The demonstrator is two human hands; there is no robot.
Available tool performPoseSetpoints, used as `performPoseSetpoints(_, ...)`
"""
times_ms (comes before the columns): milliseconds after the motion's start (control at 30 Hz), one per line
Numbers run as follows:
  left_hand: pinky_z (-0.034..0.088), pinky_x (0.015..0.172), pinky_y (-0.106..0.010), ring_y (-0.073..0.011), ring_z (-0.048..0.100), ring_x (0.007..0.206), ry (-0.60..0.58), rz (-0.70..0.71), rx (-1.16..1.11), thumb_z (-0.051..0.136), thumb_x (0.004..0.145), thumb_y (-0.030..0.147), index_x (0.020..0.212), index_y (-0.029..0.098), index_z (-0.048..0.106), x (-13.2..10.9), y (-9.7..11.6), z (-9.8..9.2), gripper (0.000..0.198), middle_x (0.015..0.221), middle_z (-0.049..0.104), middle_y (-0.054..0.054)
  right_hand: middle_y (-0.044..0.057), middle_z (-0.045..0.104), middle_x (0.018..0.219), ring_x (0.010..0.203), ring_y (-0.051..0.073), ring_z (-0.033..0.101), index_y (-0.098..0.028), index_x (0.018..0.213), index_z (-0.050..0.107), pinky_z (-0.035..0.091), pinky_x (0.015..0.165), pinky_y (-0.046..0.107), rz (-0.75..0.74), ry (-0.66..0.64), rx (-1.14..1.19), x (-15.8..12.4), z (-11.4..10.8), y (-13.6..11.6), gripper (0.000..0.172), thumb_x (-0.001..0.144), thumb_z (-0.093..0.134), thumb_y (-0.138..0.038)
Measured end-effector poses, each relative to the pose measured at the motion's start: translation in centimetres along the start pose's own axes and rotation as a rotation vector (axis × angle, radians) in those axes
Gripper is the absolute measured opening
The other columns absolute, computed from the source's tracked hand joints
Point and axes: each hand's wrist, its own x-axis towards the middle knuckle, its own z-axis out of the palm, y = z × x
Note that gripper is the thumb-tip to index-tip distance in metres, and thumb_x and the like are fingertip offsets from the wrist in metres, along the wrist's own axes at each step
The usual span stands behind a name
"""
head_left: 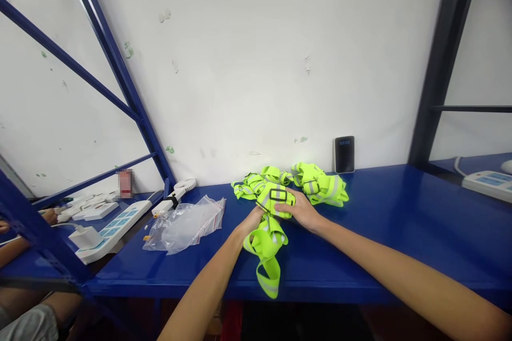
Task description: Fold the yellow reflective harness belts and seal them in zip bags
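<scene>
Both hands are around a bundled neon-yellow reflective strap (276, 200) with a grey stripe and black buckles, held just above the bench. My right hand (303, 210) grips the bundle from the right, its thumb lying across the front below a rectangular buckle. On the other side, my left hand (255, 218) closes on the bundle; its fingers are mostly hidden behind the strap. Loose loops of the strap hang down past the left wrist toward the bench's front edge. Behind the hands lie more reflective straps, one pile (250, 184) at the left and another (326, 186) at the right.
Clear plastic bags (188, 226) and a white handheld fan (184, 186) lie left on the blue bench (384, 224). A power strip (114, 232) is beyond the blue frame post (44, 234), near another person's hand (50, 217). A black clock device (344, 154) leans on the wall.
</scene>
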Motion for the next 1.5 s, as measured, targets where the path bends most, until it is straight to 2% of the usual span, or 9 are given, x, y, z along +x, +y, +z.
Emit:
performPoseSetpoints(100, 0.047, 0.061, -0.027, -0.0171, 0.061, 0.06, -0.005, 0.022, -0.07, 0.076, 0.061, 0.041, 0.089, 0.012, 0.063, 0.2, 0.0, 0.0, 0.042, 0.066, 0.065, -0.004, 0.006, 0.072, 0.099, 0.091, 0.024, 0.066, -0.017, 0.109, 0.065, 0.053, 0.084, 0.038, -0.032, 0.07, -0.031, 0.3, -0.2, -0.1, 0.048, 0.066, 0.079, -0.035)
performPoseSetpoints(333, 0.048, 0.064, -0.026, -0.0138, 0.062, 0.066, -0.097, 0.041, -0.023, 0.08, 0.061, 0.028, 0.101, 0.012, 0.06, -0.2, 0.1, -0.3, 0.048, 0.086, 0.067, -0.007, 0.008, 0.073, 0.099, 0.091, 0.025, 0.068, -0.016, 0.106, 0.063, 0.053, 0.085, 0.039, -0.079, 0.272, 0.01, 0.4, -0.7, -0.2, 0.044, 0.068, 0.077, -0.035)
performPoseSetpoints(500, 0.05, 0.067, -0.028, -0.0162, 0.065, 0.071, -0.301, 0.012, 0.023, 0.078, 0.063, 0.023, 0.125, 0.017, 0.045, -1.0, 0.7, -0.3, 0.07, 0.099, 0.067, -0.01, 0.006, 0.073, 0.094, 0.085, 0.025, 0.069, -0.016, 0.107, 0.062, 0.055, 0.08, 0.039, -0.213, 0.313, -0.266, 0.0, -0.4, -1.2, 0.04, 0.071, 0.073, -0.031)
performPoseSetpoints(600, 0.049, 0.059, -0.027, -0.0148, 0.063, 0.06, -0.373, -0.059, 0.04, 0.077, 0.063, 0.02, 0.135, 0.024, 0.031, -1.5, 1.1, -0.4, 0.086, 0.092, 0.068, -0.007, 0.009, 0.067, 0.116, 0.106, 0.026, 0.064, -0.018, 0.122, 0.057, 0.052, 0.091, 0.041, -0.354, 0.295, -0.418, -0.3, -0.5, -1.3, 0.047, 0.077, 0.068, -0.026)
performPoseSetpoints(933, 0.035, 0.043, -0.018, -0.0075, 0.048, 0.042, -0.141, -0.068, -0.055, 0.068, 0.076, 0.048, 0.123, 0.02, 0.043, -1.7, 0.4, -0.2, 0.06, 0.062, 0.053, 0.003, 0.008, 0.049, 0.142, 0.131, 0.023, 0.046, -0.029, 0.14, 0.046, 0.045, 0.104, 0.042, -0.812, 0.07, -1.039, -0.2, -3.1, 0.2, 0.071, 0.078, 0.038, 0.005)
performPoseSetpoints(1133, 0.039, 0.045, -0.021, -0.0101, 0.053, 0.045, 0.055, -0.172, -0.125, 0.06, 0.081, 0.039, 0.125, 0.016, 0.047, -6.5, 0.7, 0.5, 0.051, 0.077, 0.063, -0.004, 0.012, 0.052, 0.136, 0.126, 0.026, 0.048, -0.025, 0.136, 0.05, 0.049, 0.096, 0.042, -0.579, -0.15, -1.27, -0.6, -2.1, 1.0, 0.073, 0.073, 0.037, 0.008)
performPoseSetpoints(1333, 0.049, 0.059, -0.027, -0.0151, 0.065, 0.064, 0.103, -0.175, -0.131, 0.047, 0.089, 0.047, 0.14, 0.026, 0.036, -12.5, 1.6, 0.6, 0.056, 0.108, 0.064, -0.011, 0.012, 0.042, 0.146, 0.135, 0.028, 0.036, -0.022, 0.132, 0.053, 0.034, 0.107, 0.053, -0.382, -0.443, -1.098, -2.7, -1.5, 0.4, 0.057, 0.079, 0.046, -0.002)
performPoseSetpoints(1400, 0.051, 0.068, -0.03, -0.0187, 0.068, 0.078, 0.098, -0.053, 0.063, 0.048, 0.09, 0.046, 0.141, 0.028, 0.037, -13.9, 2.0, 0.6, 0.054, 0.118, 0.061, -0.012, 0.01, 0.036, 0.151, 0.139, 0.029, 0.03, -0.024, 0.135, 0.051, 0.026, 0.111, 0.056, -0.275, -0.481, -0.995, -3.2, -1.7, -0.1, 0.052, 0.084, 0.05, -0.013)
performPoseSetpoints(1500, 0.048, 0.089, -0.037, -0.022, 0.064, 0.1, -0.06, 0.238, 0.611, 0.048, 0.092, 0.035, 0.122, 0.026, 0.06, -15.4, 2.3, 0.4, 0.034, 0.117, 0.065, -0.009, 0.004, 0.038, 0.151, 0.14, 0.025, 0.031, -0.028, 0.135, 0.052, 0.023, 0.115, 0.05, -0.173, -0.503, -0.807, -3.2, -2.1, -0.8, 0.042, 0.096, 0.036, -0.026)
